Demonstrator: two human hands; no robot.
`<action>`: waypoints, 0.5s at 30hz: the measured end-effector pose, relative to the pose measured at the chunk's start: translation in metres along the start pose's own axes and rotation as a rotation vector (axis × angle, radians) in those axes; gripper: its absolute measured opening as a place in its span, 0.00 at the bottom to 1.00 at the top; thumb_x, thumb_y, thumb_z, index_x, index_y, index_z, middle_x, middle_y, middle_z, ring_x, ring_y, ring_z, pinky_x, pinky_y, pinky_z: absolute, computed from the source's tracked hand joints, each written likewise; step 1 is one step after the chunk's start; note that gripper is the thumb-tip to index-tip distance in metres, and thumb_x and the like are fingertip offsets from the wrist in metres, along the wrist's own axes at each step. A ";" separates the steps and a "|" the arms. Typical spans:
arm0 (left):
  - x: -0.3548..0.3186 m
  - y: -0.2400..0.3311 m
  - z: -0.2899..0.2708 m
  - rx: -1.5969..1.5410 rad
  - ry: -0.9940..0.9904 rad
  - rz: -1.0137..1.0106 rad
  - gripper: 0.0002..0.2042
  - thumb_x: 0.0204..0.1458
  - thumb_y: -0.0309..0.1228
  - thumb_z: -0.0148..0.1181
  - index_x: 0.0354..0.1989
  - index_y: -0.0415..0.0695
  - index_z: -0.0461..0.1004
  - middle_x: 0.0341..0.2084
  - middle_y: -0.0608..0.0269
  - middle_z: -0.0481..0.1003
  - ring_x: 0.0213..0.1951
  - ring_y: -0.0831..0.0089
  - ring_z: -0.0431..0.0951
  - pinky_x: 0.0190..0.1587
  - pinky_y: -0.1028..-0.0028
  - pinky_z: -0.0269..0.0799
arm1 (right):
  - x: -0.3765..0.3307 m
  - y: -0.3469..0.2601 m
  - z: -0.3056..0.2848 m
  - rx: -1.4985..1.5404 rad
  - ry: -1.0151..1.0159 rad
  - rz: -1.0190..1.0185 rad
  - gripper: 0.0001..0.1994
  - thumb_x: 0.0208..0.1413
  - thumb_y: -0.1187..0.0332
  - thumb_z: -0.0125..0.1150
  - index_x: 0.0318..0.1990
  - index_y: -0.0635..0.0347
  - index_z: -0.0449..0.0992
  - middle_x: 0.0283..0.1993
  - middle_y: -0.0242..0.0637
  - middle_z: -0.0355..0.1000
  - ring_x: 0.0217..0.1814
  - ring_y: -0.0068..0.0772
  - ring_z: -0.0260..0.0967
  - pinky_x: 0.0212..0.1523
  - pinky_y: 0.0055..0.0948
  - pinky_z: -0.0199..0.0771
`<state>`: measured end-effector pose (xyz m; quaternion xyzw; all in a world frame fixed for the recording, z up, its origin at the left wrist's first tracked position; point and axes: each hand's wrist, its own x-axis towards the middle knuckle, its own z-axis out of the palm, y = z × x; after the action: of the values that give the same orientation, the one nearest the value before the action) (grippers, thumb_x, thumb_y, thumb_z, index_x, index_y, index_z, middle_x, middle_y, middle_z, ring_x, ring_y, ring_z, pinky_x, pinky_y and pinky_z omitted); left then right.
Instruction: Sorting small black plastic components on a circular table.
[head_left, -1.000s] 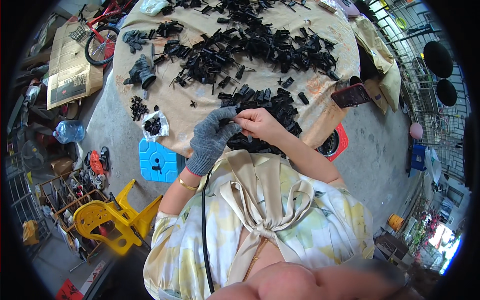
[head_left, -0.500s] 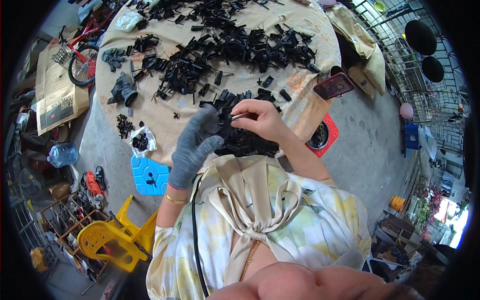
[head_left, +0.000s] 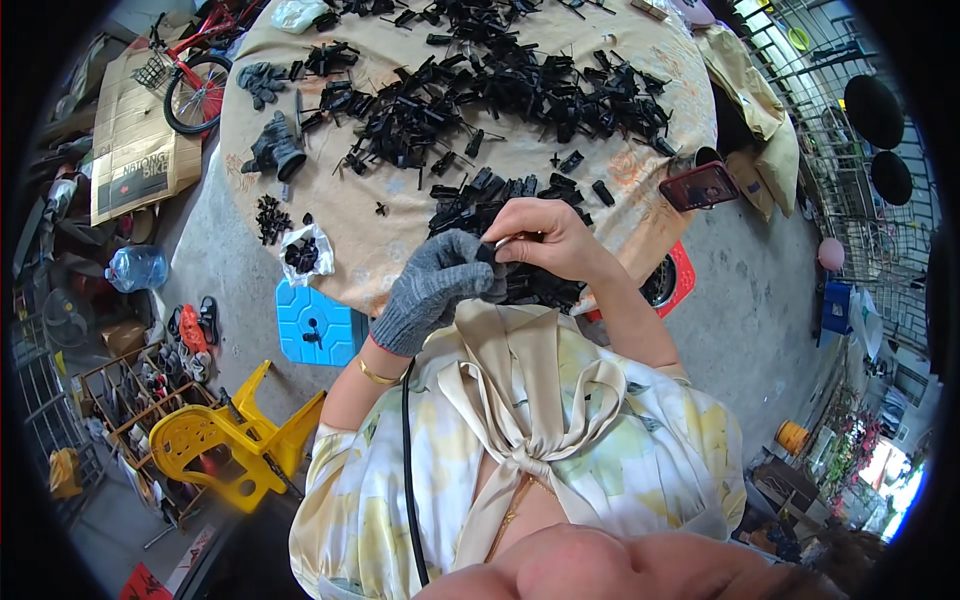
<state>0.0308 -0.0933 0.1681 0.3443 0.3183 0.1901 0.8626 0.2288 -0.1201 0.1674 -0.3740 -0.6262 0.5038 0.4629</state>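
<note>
**Two hands meeting over a small black part at the table edge**

While only the head view is on hand, it shows both hands close together just above the near rim of the round table [head_left: 640,190], which is draped in a tan patterned cloth.

Grip:
- left hand [head_left: 435,290], in a grey knit glove, fingers curled closed around a small black part [head_left: 487,254]; how much of the part sits inside the glove cannot be told.
- right hand [head_left: 545,240], bare, thumb and forefinger pinched tight on a thin light-coloured sliver that touches the same black part. What the sliver is, too small to tell.
- both hands hover over a heap of black plastic pieces [head_left: 500,195] at the table's near side; a far larger spread of black parts [head_left: 500,85] covers the middle and far side.

Packages, labels, signs:
- clear plastic bag [head_left: 303,252] holding a few black bits, on the table's left edge.
- flat brown cardboard box [head_left: 135,150] with dark print, lying on the floor upper left, just beside a red bicycle [head_left: 195,75].
- phone [head_left: 700,185] with a reddish screen, tilted at the table's right rim.
- blue square plastic slab [head_left: 315,325] on the floor below the table's left edge.
- clear water bottle [head_left: 135,268] on the floor, left.
- yellow plastic chair [head_left: 225,445], tipped over, lower left.
</note>
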 end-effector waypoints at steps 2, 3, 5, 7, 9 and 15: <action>0.000 0.003 0.002 0.021 0.055 0.061 0.11 0.41 0.27 0.62 0.30 0.40 0.67 0.27 0.59 0.74 0.30 0.74 0.74 0.33 0.77 0.71 | -0.002 -0.011 0.012 -0.057 0.131 0.136 0.08 0.47 0.75 0.59 0.36 0.64 0.74 0.28 0.29 0.69 0.28 0.15 0.63 0.28 0.15 0.62; 0.000 0.005 0.003 0.043 0.111 0.123 0.09 0.43 0.26 0.61 0.29 0.41 0.67 0.28 0.61 0.74 0.30 0.77 0.73 0.33 0.80 0.70 | -0.003 -0.015 0.016 -0.112 0.261 0.271 0.08 0.49 0.74 0.57 0.37 0.64 0.74 0.27 0.28 0.69 0.26 0.14 0.62 0.27 0.14 0.61; 0.000 0.003 0.004 0.082 0.167 0.154 0.08 0.44 0.23 0.60 0.31 0.40 0.68 0.29 0.63 0.74 0.31 0.79 0.73 0.35 0.80 0.69 | -0.007 -0.011 0.019 -0.108 0.265 0.283 0.07 0.52 0.72 0.54 0.37 0.64 0.73 0.24 0.27 0.68 0.24 0.14 0.62 0.26 0.15 0.62; 0.000 -0.005 0.000 0.179 0.261 0.249 0.10 0.45 0.21 0.60 0.36 0.38 0.68 0.33 0.63 0.73 0.33 0.79 0.72 0.37 0.80 0.69 | -0.008 -0.013 0.024 -0.127 0.229 0.255 0.06 0.53 0.72 0.53 0.35 0.65 0.73 0.23 0.29 0.68 0.24 0.14 0.63 0.25 0.15 0.62; 0.001 -0.007 0.008 0.139 0.270 0.346 0.12 0.45 0.20 0.59 0.39 0.38 0.68 0.35 0.63 0.72 0.34 0.79 0.71 0.38 0.80 0.70 | -0.004 -0.017 0.029 -0.152 0.213 0.238 0.06 0.53 0.72 0.52 0.32 0.66 0.72 0.22 0.30 0.68 0.23 0.15 0.64 0.24 0.16 0.63; -0.003 -0.006 0.007 0.141 0.253 0.363 0.17 0.45 0.19 0.58 0.46 0.36 0.67 0.40 0.61 0.71 0.40 0.78 0.71 0.43 0.80 0.69 | -0.003 -0.016 0.029 -0.109 0.183 0.304 0.06 0.53 0.72 0.52 0.31 0.67 0.72 0.21 0.32 0.69 0.21 0.15 0.64 0.24 0.17 0.63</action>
<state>0.0341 -0.1024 0.1684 0.4285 0.3694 0.3612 0.7412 0.2016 -0.1347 0.1800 -0.5332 -0.5439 0.4971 0.4156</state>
